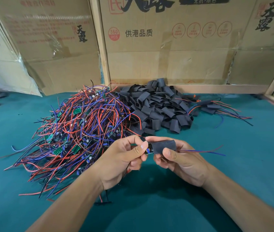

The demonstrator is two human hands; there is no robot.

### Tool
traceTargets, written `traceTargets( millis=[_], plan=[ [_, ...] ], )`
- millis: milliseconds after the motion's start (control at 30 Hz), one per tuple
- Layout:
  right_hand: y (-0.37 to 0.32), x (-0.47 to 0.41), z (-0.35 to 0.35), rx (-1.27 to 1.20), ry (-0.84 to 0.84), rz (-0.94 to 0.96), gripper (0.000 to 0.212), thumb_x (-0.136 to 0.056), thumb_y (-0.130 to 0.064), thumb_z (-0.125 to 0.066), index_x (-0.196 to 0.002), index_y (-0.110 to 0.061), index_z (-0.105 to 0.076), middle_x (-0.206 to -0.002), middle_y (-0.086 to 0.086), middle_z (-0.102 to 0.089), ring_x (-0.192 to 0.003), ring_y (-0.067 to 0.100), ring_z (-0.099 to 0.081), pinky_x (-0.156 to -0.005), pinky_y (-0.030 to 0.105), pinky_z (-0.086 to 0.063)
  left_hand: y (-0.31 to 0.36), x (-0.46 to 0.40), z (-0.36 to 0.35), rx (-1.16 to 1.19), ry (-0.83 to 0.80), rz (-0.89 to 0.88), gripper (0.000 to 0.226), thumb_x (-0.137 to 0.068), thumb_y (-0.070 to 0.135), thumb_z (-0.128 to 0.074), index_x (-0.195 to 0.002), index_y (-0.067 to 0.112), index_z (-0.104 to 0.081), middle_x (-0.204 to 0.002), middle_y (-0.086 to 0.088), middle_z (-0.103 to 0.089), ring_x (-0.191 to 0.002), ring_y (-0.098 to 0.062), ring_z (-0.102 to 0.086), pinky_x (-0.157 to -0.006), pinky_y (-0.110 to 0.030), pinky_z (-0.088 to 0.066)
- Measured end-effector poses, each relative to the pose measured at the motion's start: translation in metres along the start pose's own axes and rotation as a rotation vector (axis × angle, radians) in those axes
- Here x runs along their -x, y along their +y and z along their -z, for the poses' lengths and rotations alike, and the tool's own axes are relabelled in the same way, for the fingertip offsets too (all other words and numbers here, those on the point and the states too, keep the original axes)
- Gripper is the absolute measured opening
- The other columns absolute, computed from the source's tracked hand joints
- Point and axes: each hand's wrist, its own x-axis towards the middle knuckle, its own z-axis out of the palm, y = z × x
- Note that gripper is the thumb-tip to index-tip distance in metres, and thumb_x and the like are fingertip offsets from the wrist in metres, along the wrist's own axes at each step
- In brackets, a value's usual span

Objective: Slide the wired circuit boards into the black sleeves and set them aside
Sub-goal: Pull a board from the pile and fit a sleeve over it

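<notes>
Left hand (124,158) pinches a board (149,150), its end showing at the mouth of the sleeve (164,146) that the right hand (181,161) grips; wires (204,151) trail out right.

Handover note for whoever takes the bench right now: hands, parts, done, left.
Left hand: pinches the circuit board, its end only partly inside.
Right hand: holds the black sleeve; the board's wires exit its right end.
Done: a few sleeved boards lie far right.
Left: seat this board, set it aside, then work through the wired board pile and empty sleeve pile.
</notes>
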Motion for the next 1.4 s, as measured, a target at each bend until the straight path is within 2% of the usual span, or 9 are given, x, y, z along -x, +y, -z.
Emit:
traceTargets(
  millis=[67, 200, 267, 400, 600, 833, 1033, 1267, 1400],
  plan=[
    [0.0, 0.0, 0.0, -0.015, 0.013, -0.008, 0.059, -0.072, -0.038, -0.087, -0.119, -0.007, -0.07, -0.076, 0.008, -0.06, -0.07, 0.018, -0.055, -0.062, 0.022, -0.041, -0.001, -0.001, -0.001, 0.054, -0.011, -0.012, 0.018, -0.09, 0.021, -0.066, -0.076, 0.014, -0.057, -0.068, -0.006, -0.055, -0.049, -0.009, -0.032, -0.047, -0.017, -0.03],
    [0.002, 0.0, -0.003, -0.038, 0.065, -0.012, 0.041, -0.062, -0.037, -0.094, -0.08, -0.008, -0.072, -0.071, 0.009, -0.063, -0.064, 0.021, -0.059, -0.055, 0.023, -0.042, -0.001, -0.002, 0.0, 0.097, -0.034, -0.004, 0.015, -0.091, 0.018, -0.063, -0.076, 0.016, -0.059, -0.068, -0.005, -0.055, -0.049, -0.008, -0.033, -0.047, -0.016, -0.031],
    [0.001, 0.0, -0.004, -0.039, 0.088, -0.019, 0.042, -0.062, -0.035, -0.094, -0.084, -0.007, -0.073, -0.071, 0.01, -0.063, -0.064, 0.022, -0.059, -0.054, 0.024, -0.042, -0.001, -0.002, -0.001, 0.063, -0.023, -0.001, 0.015, -0.09, 0.019, -0.064, -0.076, 0.016, -0.06, -0.068, -0.006, -0.055, -0.049, -0.009, -0.033, -0.047, -0.018, -0.029],
    [-0.003, 0.001, -0.006, -0.001, 0.114, -0.006, 0.045, -0.077, -0.023, -0.081, -0.119, -0.012, -0.068, -0.074, 0.01, -0.06, -0.063, 0.02, -0.057, -0.055, 0.024, -0.04, -0.002, -0.002, -0.003, 0.031, -0.016, -0.005, 0.016, -0.09, 0.022, -0.066, -0.076, 0.016, -0.061, -0.069, -0.006, -0.054, -0.05, -0.009, -0.031, -0.048, -0.018, -0.026],
    [-0.005, 0.002, -0.006, 0.046, 0.139, 0.03, 0.054, -0.06, -0.046, -0.092, -0.101, -0.017, -0.071, -0.064, 0.009, -0.06, -0.054, 0.02, -0.059, -0.048, 0.02, -0.042, -0.001, -0.001, -0.007, 0.014, -0.019, -0.015, 0.017, -0.091, 0.021, -0.065, -0.077, 0.016, -0.058, -0.068, -0.006, -0.055, -0.051, -0.011, -0.029, -0.05, -0.021, -0.023],
    [-0.003, 0.003, -0.009, 0.085, 0.167, 0.094, 0.072, -0.052, -0.052, -0.093, -0.093, -0.004, -0.06, -0.061, 0.013, -0.065, -0.052, 0.027, -0.067, -0.044, 0.021, -0.046, 0.001, 0.001, -0.012, -0.049, -0.011, -0.017, 0.013, -0.088, 0.02, -0.064, -0.077, 0.015, -0.059, -0.067, -0.007, -0.057, -0.05, -0.011, -0.032, -0.054, -0.028, -0.017],
    [-0.003, 0.004, -0.014, 0.183, 0.125, 0.124, 0.046, -0.065, -0.047, -0.089, -0.093, -0.017, -0.068, -0.07, 0.012, -0.069, -0.06, 0.028, -0.07, -0.046, 0.024, -0.046, -0.001, -0.001, -0.014, -0.091, 0.036, -0.026, 0.019, -0.085, 0.021, -0.066, -0.081, 0.007, -0.053, -0.065, -0.006, -0.056, -0.048, -0.011, -0.031, -0.05, -0.022, -0.024],
    [-0.002, 0.003, -0.01, 0.177, 0.168, 0.088, 0.048, -0.065, -0.047, -0.089, -0.097, -0.015, -0.071, -0.068, 0.012, -0.066, -0.057, 0.025, -0.066, -0.045, 0.022, -0.043, -0.003, -0.003, -0.011, -0.079, 0.058, -0.014, 0.011, -0.089, 0.016, -0.066, -0.096, 0.007, -0.062, -0.071, -0.009, -0.062, -0.052, -0.013, -0.044, -0.051, -0.02, -0.038],
    [-0.002, 0.002, -0.008, 0.152, 0.173, 0.084, 0.049, -0.064, -0.047, -0.09, -0.096, -0.015, -0.071, -0.068, 0.012, -0.066, -0.056, 0.025, -0.066, -0.045, 0.022, -0.043, -0.002, -0.002, -0.009, -0.046, 0.035, -0.003, 0.025, -0.084, 0.008, -0.069, -0.108, 0.005, -0.061, -0.075, -0.01, -0.065, -0.055, -0.015, -0.05, -0.054, -0.022, -0.042]
  ],
)
